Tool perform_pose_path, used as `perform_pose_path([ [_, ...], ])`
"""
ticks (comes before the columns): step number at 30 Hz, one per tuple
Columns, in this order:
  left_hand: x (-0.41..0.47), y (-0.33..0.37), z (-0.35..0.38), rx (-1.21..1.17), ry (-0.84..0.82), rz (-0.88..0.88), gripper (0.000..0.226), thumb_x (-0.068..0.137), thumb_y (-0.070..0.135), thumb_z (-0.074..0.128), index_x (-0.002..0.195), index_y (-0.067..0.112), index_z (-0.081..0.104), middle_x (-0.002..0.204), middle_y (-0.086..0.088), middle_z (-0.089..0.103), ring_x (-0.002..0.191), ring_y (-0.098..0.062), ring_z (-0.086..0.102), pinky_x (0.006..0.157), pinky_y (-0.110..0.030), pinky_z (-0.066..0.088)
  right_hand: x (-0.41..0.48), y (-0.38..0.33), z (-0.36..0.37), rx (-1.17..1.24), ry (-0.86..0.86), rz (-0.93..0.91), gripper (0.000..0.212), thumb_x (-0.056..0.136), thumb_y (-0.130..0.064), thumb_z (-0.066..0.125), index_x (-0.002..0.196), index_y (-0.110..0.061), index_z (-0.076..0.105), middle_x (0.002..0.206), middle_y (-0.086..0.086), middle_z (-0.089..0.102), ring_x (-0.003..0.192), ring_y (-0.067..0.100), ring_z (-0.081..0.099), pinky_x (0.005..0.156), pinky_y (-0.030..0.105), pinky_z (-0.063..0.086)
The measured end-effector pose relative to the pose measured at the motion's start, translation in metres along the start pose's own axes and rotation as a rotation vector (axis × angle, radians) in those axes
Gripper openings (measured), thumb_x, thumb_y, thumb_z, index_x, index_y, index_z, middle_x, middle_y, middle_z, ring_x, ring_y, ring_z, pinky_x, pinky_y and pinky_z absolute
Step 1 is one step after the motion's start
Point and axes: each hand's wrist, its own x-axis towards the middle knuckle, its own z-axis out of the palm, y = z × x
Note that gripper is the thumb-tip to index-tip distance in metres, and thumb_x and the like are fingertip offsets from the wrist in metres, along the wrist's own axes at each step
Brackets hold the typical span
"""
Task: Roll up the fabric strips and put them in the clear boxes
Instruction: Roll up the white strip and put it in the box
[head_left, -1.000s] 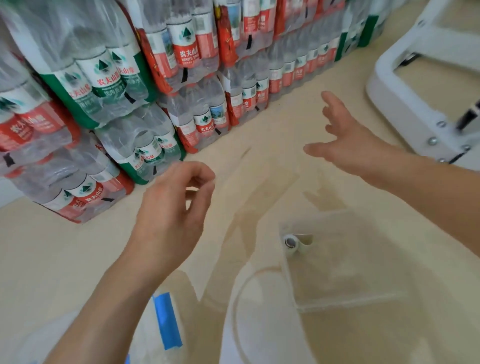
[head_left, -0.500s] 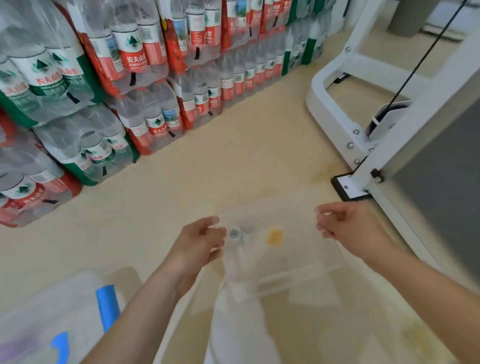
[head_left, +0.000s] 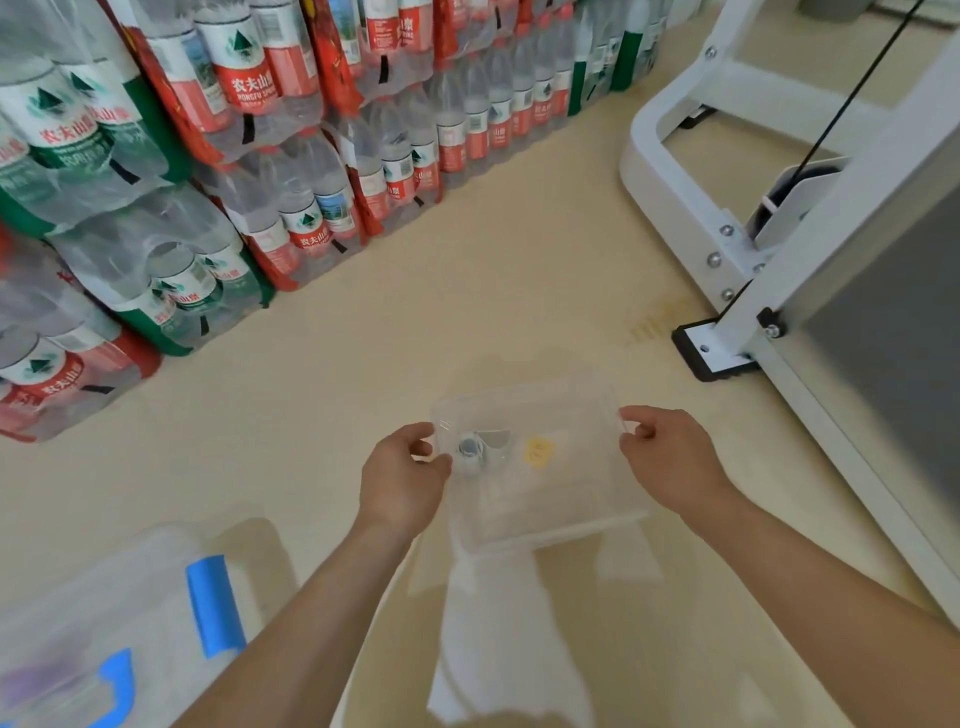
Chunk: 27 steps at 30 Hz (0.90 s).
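Observation:
A small clear box (head_left: 545, 512) is held over the beige floor between both hands. My left hand (head_left: 402, 480) pinches its left rim and my right hand (head_left: 670, 457) pinches its right rim. Inside, against the left wall, lies a rolled grey-white fabric strip (head_left: 470, 449) with its loose end sticking out. A yellow sticker (head_left: 538, 452) shows through the middle of the box.
Shrink-wrapped packs of water bottles (head_left: 291, 156) are stacked along the left and back. A white metal frame (head_left: 727, 218) with a grey panel stands at the right. A large clear bin with blue latches (head_left: 213, 605) sits at the lower left.
A second ago both hands were spread apart above the box as it lay on the floor. They have closed on its two sides, and the view has shifted right.

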Motion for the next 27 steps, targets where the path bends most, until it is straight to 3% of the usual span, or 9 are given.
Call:
perform_pose_path([
  [2, 0.0, 0.0, 0.0, 0.077, 0.003, 0.026, 0.035, 0.083, 0.019, 0.065, 0.117, 0.021, 0.061, 0.096, 0.004, 0.062, 0.086, -0.023, 0.065, 0.082, -0.035, 0.052, 0.0, 0.002, 0.001, -0.018, -0.007, 0.003, 0.037, 0.092, -0.009, 0.05, 0.127, -0.014, 0.06, 0.105, 0.007, 0.065, 0.1, 0.019, 0.059, 0.084, 0.02, 0.039],
  [7, 0.001, -0.006, 0.001, -0.017, -0.021, -0.016, 0.037, 0.079, 0.02, 0.066, 0.115, 0.027, 0.059, 0.091, 0.0, 0.071, 0.084, -0.026, 0.069, 0.083, -0.045, 0.055, 0.006, 0.009, 0.003, 0.035, -0.016, 0.047, 0.029, 0.09, -0.015, 0.058, 0.118, -0.013, 0.066, 0.104, 0.007, 0.068, 0.089, 0.018, 0.06, 0.085, 0.025, 0.044],
  [12, 0.002, -0.011, -0.006, -0.092, -0.042, -0.065, 0.043, 0.079, 0.009, 0.068, 0.119, 0.02, 0.057, 0.085, -0.002, 0.069, 0.081, -0.027, 0.069, 0.083, -0.046, 0.056, 0.005, 0.016, 0.002, 0.217, -0.126, 0.148, 0.025, 0.087, -0.01, 0.064, 0.111, -0.006, 0.068, 0.098, 0.016, 0.07, 0.068, 0.019, 0.057, 0.074, 0.032, 0.049],
  [17, -0.002, -0.017, -0.015, -0.153, -0.118, -0.112, 0.046, 0.082, -0.002, 0.064, 0.125, 0.012, 0.056, 0.076, -0.003, 0.065, 0.071, -0.023, 0.065, 0.082, -0.043, 0.057, -0.003, 0.011, -0.003, 0.304, -0.277, 0.196, 0.018, 0.09, -0.005, 0.059, 0.105, -0.005, 0.068, 0.088, 0.015, 0.067, 0.062, 0.017, 0.054, 0.062, 0.025, 0.047],
  [21, -0.003, -0.022, -0.019, -0.174, -0.137, -0.142, 0.041, 0.082, -0.006, 0.063, 0.119, 0.011, 0.06, 0.075, -0.004, 0.063, 0.067, -0.019, 0.062, 0.072, -0.034, 0.057, -0.005, 0.01, -0.004, 0.202, -0.317, 0.157, 0.01, 0.09, -0.005, 0.06, 0.098, -0.004, 0.067, 0.077, 0.011, 0.062, 0.061, 0.016, 0.053, 0.059, 0.024, 0.044],
  [23, -0.003, -0.021, -0.019, -0.19, -0.139, -0.167, 0.038, 0.082, -0.008, 0.061, 0.115, 0.011, 0.06, 0.079, -0.006, 0.062, 0.066, -0.019, 0.06, 0.068, -0.032, 0.055, -0.005, 0.01, -0.003, 0.123, -0.299, 0.127, 0.008, 0.089, -0.007, 0.062, 0.095, -0.007, 0.066, 0.081, 0.011, 0.066, 0.063, 0.016, 0.056, 0.058, 0.023, 0.041],
  [27, 0.005, -0.015, -0.022, -0.162, -0.212, -0.222, 0.039, 0.08, -0.005, 0.059, 0.113, 0.014, 0.057, 0.086, -0.008, 0.063, 0.074, -0.021, 0.061, 0.076, -0.036, 0.055, -0.001, 0.005, -0.006, 0.02, -0.326, 0.117, 0.007, 0.088, -0.007, 0.061, 0.091, -0.012, 0.065, 0.085, 0.009, 0.068, 0.066, 0.015, 0.06, 0.061, 0.021, 0.043],
])
